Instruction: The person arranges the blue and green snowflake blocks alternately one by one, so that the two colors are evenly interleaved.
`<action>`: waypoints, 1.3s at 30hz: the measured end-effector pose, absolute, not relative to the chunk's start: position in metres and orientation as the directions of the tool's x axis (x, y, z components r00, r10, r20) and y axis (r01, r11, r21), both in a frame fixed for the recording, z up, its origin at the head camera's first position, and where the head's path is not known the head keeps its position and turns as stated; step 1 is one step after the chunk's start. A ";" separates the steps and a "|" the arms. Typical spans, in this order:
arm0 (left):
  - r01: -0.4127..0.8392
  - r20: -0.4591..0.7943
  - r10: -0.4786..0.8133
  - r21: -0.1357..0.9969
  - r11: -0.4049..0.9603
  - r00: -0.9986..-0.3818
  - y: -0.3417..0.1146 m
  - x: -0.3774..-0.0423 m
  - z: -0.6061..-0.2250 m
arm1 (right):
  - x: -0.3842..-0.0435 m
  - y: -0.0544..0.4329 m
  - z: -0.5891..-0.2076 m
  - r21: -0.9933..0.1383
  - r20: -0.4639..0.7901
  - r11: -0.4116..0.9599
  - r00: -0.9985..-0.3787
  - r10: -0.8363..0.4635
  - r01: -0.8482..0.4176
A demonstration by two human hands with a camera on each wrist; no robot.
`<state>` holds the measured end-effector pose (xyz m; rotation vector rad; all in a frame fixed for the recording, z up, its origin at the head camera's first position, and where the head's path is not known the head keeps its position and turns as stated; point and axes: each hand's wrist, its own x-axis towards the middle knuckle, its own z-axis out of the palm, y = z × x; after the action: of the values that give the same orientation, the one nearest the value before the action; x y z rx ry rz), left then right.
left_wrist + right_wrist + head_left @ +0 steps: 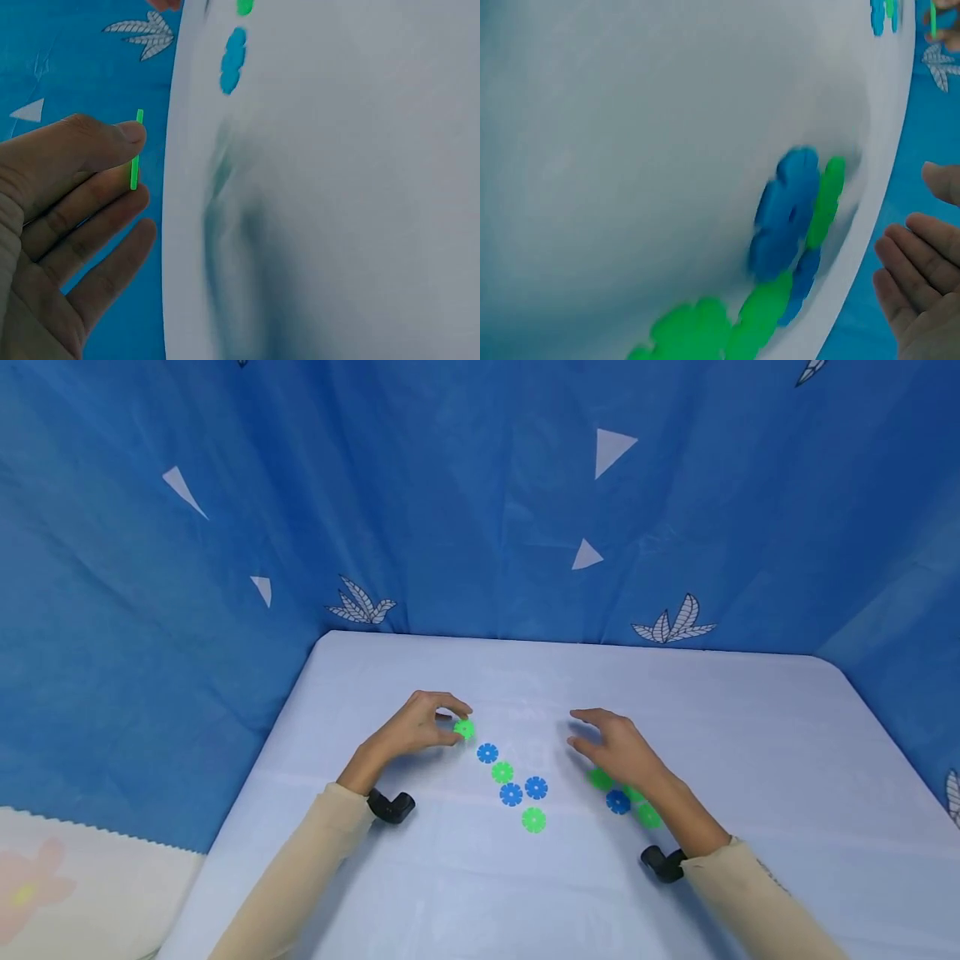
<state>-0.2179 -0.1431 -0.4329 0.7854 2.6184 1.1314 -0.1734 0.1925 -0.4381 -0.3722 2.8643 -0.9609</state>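
My left hand (415,724) pinches a green notched disc (464,729) between thumb and fingertips; in the left wrist view the disc (135,172) is seen edge-on. Just right of it on the table lie a blue disc (487,752), a green disc (502,772), two more blue discs (512,794) and a nearer green disc (534,820). My right hand (621,750) hovers with parted fingers and holds nothing. Under its wrist lie a blue disc (618,802) and several green discs (649,815), partly hidden by the arm. The right wrist view shows this blue-and-green group (786,214) close up.
A white-covered table (450,893) carries everything. Blue curtains (480,510) with leaf and triangle prints hang along its back and left. Black wrist-worn devices (392,807) sit below both cuffs. A pale flowered cloth (67,885) shows at the lower left.
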 end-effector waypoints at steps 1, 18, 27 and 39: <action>0.390 0.045 0.528 0.727 0.565 -0.848 -0.143 -0.221 -0.432 | -0.172 0.189 -0.439 -0.606 -0.009 0.767 -0.963 -0.269 -0.209; 0.355 0.074 0.461 0.748 0.560 -0.884 -0.130 -0.259 -0.443 | -0.159 0.114 -0.444 -0.602 -0.008 0.757 -0.946 -0.323 -0.253; 0.368 0.068 0.448 0.685 0.629 -0.891 -0.125 -0.263 -0.453 | -0.159 0.085 -0.447 -0.545 -0.030 0.797 -0.944 -0.328 -0.260; 0.387 0.077 0.441 0.627 0.676 -0.894 -0.127 -0.265 -0.460 | -0.155 0.062 -0.446 -0.404 0.031 0.842 -0.925 -0.378 -0.358</action>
<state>-0.2648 -0.1266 -0.4599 0.6933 2.8017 1.0186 -0.1555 0.0615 -0.4461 -0.5929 2.9673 -0.6357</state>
